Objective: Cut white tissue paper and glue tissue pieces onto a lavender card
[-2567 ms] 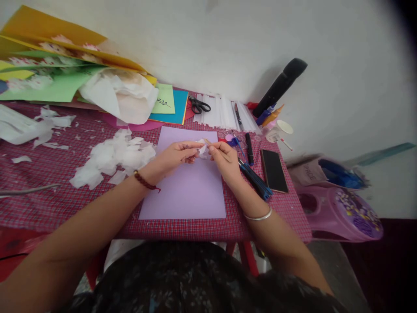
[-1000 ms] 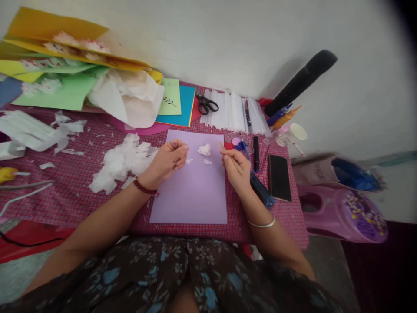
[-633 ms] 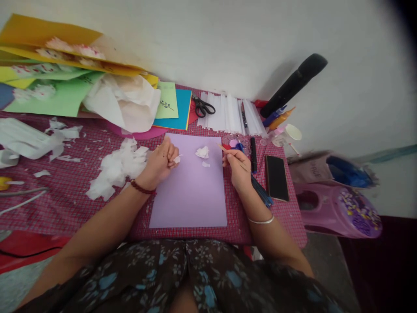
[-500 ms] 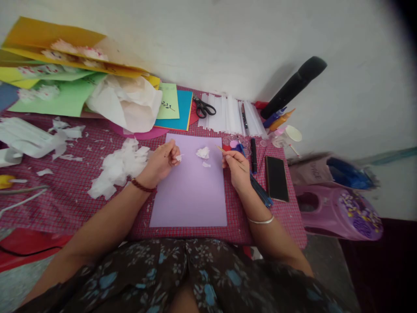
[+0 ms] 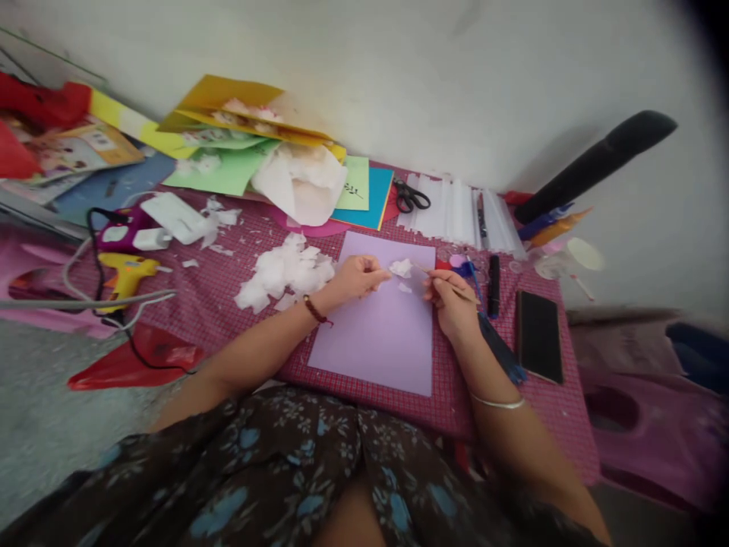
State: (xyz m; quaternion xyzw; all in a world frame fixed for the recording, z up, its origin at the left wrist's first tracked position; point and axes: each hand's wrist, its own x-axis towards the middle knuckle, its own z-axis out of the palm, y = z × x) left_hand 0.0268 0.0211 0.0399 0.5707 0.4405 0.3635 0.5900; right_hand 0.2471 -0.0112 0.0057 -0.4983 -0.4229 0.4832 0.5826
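Note:
A lilac sheet of paper [image 5: 373, 338] lies in front of me, with a small clump of white paper pieces [image 5: 401, 267] on its upper part. One loose white scrap [image 5: 405, 288] rests just below the clump. My left hand [image 5: 358, 279] is pinched closed at the clump's left side; whatever is between its fingertips is too small to make out. In my right hand [image 5: 452, 300] is a thin wooden stick [image 5: 464, 293], its tip pointing left at the clump. Left of the sheet is a heap of torn white paper [image 5: 285, 270].
Scissors [image 5: 411, 196], clear plastic strips [image 5: 449, 209] and coloured papers [image 5: 364, 201] lie along the back. A black marker [image 5: 493, 286] and a phone [image 5: 540, 336] are at right. A yellow glue gun [image 5: 128, 277] with cables lies at left.
The view has swung left, bringing the glue gun fully in. My left hand has come closer to the white clump, and the stick's tip has moved to the clump's right side.

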